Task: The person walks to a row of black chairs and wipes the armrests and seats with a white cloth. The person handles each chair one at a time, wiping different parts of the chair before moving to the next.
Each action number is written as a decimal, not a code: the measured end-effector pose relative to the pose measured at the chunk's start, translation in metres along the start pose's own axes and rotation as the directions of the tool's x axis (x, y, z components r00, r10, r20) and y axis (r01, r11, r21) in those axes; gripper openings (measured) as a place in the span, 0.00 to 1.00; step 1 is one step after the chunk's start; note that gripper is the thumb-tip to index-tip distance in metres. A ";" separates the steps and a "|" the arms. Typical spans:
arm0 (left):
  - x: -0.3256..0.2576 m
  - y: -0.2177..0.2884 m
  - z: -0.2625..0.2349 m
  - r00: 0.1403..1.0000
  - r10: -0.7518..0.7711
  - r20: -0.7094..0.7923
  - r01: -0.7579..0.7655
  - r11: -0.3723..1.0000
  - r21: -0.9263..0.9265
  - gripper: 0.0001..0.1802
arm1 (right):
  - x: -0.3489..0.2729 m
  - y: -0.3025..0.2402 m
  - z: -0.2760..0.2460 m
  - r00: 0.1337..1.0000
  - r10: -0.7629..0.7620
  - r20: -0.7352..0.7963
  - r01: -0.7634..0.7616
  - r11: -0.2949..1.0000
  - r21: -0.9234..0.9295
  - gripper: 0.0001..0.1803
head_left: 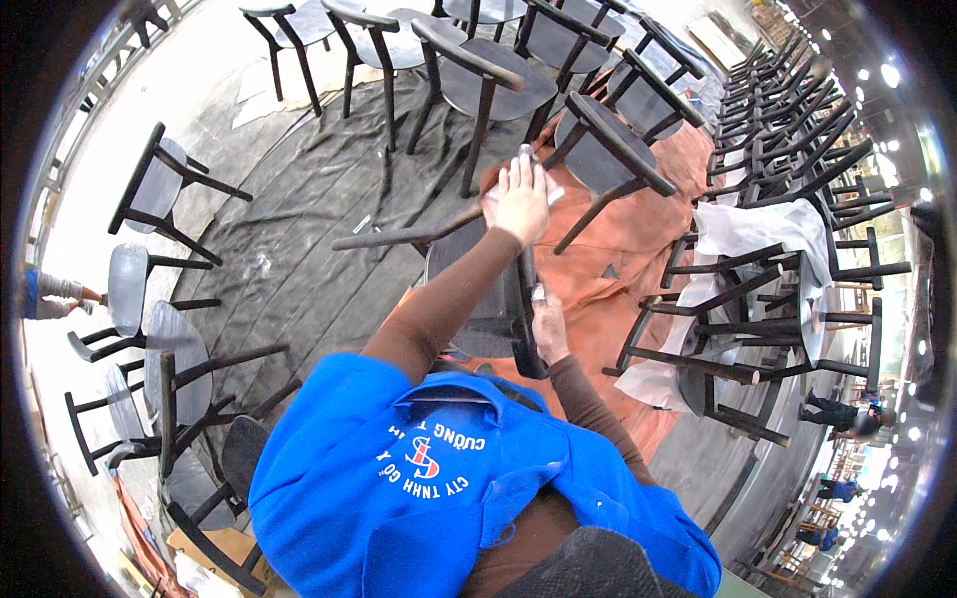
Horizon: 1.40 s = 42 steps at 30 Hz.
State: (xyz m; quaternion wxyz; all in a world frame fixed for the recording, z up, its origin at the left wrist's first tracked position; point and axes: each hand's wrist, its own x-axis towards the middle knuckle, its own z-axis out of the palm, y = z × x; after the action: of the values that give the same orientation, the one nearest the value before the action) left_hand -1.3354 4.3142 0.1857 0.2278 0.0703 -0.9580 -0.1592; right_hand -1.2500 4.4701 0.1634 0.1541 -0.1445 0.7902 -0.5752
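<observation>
A dark wooden chair [477, 289] lies tipped in front of me, with one leg [404, 238] pointing left. My left hand [518, 199] presses a pale, thin pad [554, 192] against the far end of this chair; whether it is cloth or paper is unclear. Its fingers lie close together and point away from me. Nearer to me, my right hand [547, 327] grips the chair's long black curved rail [522, 309] from the right side. The hand and my left forearm hide parts of the chair.
Several dark chairs [483, 80] stand close beyond my hands, and more [164, 179] are on the left. Stacked chairs [788, 149] and chairs with white sheeting [763, 229] line the right. Dark [299, 199] and orange [618, 249] sheets cover the floor. Other people [847, 414] are at far right.
</observation>
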 end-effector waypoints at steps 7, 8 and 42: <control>-0.021 0.005 -0.004 1.000 0.028 0.003 -0.027 0.997 -0.074 0.35 | -0.002 -0.017 0.005 0.999 -0.037 0.005 0.037 0.999 0.002 0.22; 0.004 -0.003 -0.004 1.000 -0.010 -0.011 0.009 0.998 -0.061 0.35 | -0.002 -0.019 0.006 1.000 0.002 -0.027 -0.006 0.992 -0.126 0.22; 0.050 -0.057 0.024 0.990 -0.002 0.144 0.053 0.935 -0.351 0.26 | 0.001 -0.058 0.013 0.996 0.080 -0.046 -0.092 0.875 -0.475 0.23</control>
State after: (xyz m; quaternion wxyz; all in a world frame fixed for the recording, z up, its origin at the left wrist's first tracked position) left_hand -1.3873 4.2569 0.1669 0.1660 0.0300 -0.9263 -0.3369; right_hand -1.2428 4.4408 0.2152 0.1296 -0.1357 0.9149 -0.3575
